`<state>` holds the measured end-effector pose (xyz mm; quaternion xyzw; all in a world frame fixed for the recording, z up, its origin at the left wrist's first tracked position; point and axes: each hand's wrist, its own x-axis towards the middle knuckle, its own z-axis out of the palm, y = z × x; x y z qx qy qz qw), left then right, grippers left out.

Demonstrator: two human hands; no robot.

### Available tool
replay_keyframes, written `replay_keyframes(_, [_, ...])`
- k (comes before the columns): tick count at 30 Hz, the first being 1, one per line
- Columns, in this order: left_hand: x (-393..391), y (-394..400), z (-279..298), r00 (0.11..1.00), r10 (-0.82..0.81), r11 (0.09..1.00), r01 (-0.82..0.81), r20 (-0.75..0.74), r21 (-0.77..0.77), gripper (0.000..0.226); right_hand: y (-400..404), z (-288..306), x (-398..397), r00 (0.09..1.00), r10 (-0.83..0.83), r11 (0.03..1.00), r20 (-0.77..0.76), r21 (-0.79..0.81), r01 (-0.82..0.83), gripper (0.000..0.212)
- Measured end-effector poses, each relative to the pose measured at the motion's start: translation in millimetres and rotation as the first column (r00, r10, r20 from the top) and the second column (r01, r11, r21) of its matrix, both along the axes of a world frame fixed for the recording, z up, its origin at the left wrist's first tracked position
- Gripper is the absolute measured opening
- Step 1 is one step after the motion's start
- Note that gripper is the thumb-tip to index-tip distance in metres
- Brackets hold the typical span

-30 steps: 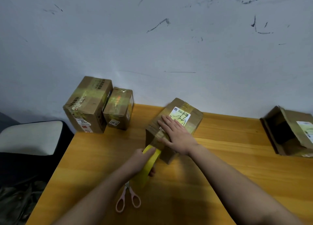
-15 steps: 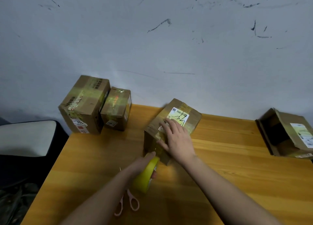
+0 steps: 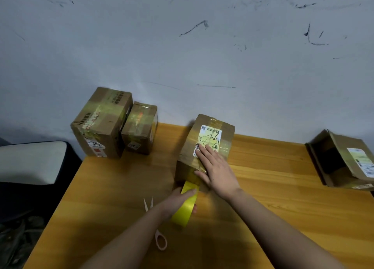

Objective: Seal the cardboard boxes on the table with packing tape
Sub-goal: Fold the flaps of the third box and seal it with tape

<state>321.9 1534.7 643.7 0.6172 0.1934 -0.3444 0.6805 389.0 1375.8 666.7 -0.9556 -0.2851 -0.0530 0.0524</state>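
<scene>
A cardboard box (image 3: 226,135) with a white label stands in the middle of the wooden table (image 3: 283,191). My right hand (image 3: 217,170) lies flat on its top near the front edge, fingers straight, pressing tape down. My left hand (image 3: 178,201) grips a yellow roll of packing tape (image 3: 185,207) just below the box's front face; a strip of tape runs from the roll up that face. Scissors (image 3: 159,238) with pale pink handles lie on the table under my left forearm, partly hidden.
Two taped boxes, a larger one (image 3: 101,125) and a smaller one (image 3: 139,129), stand at the back left corner against the wall. An open box (image 3: 344,161) lies on its side at the right edge. A pale chair seat (image 3: 30,161) is left of the table.
My left hand has drawn the tape roll down and towards me, away from the box's front face. My right hand slid slightly along the box top. The view shifted a little.
</scene>
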Motion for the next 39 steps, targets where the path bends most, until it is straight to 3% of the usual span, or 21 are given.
replay_keyframes(5, [-11, -8, -10, 0.995, 0.100, 0.994, -0.099, -0.001, -0.052, 0.032, -8, 2, 10, 0.995, 0.076, 0.997, -0.068, 0.012, -0.076, 0.067])
replay_keyframes(10, [-13, -13, -9, 0.988, 0.150, 0.983, -0.153, -0.045, -0.101, 0.014, -12, 2, 12, 0.991, 0.098, 0.995, -0.088, -0.019, -0.100, 0.071])
replay_keyframes(16, [-17, -21, -7, 0.981, 0.193, 0.979, -0.193, 0.012, 0.062, 0.030, -10, 4, 10, 0.997, 0.069, 0.994, -0.041, -0.087, -0.072, 0.072])
replay_keyframes(20, [-23, -17, -10, 0.989, 0.140, 0.984, -0.144, 0.045, 0.102, 0.035, -3, 10, 3, 0.999, 0.030, 0.993, 0.014, -0.117, -0.028, 0.071])
replay_keyframes(24, [-28, -3, -24, 0.981, 0.193, 0.976, -0.193, 0.015, 0.098, 0.040, 8, 19, -20, 0.995, -0.009, 0.998, 0.095, 0.063, 0.003, 0.068])
replay_keyframes(26, [-33, 13, -29, 0.944, 0.330, 0.939, -0.330, 0.016, 0.102, 0.028, 24, 26, -43, 0.997, 0.023, 0.971, 0.075, 0.235, -0.040, 0.053])
replay_keyframes(28, [-40, 38, -36, 0.887, 0.459, 0.862, -0.459, 0.052, 0.216, 0.024, 48, 20, -70, 0.991, 0.127, 0.942, 0.042, 0.307, -0.134, 0.032])
replay_keyframes(31, [-58, 72, -42, 0.894, 0.442, 0.787, -0.427, 0.075, 0.445, 0.021, 89, 4, -104, 0.937, 0.189, 0.978, -0.294, 0.146, -0.151, 0.038])
replay_keyframes(34, [-76, 91, -52, 0.936, 0.352, 0.788, -0.297, 0.001, 0.539, 0.029, 121, -22, -118, 0.836, 0.002, 0.986, -0.548, -0.139, -0.094, 0.031])
replay_keyframes(36, [-87, 94, -55, 0.966, 0.251, 0.805, -0.175, -0.058, 0.567, 0.033, 133, -39, -123, 0.766, -0.173, 0.971, -0.619, -0.238, 0.028, 0.033])
replay_keyframes(39, [-98, 93, -58, 0.976, 0.194, 0.831, -0.110, -0.099, 0.546, 0.037, 139, -59, -138, 0.723, -0.327, 0.938, -0.609, -0.303, 0.169, 0.044])
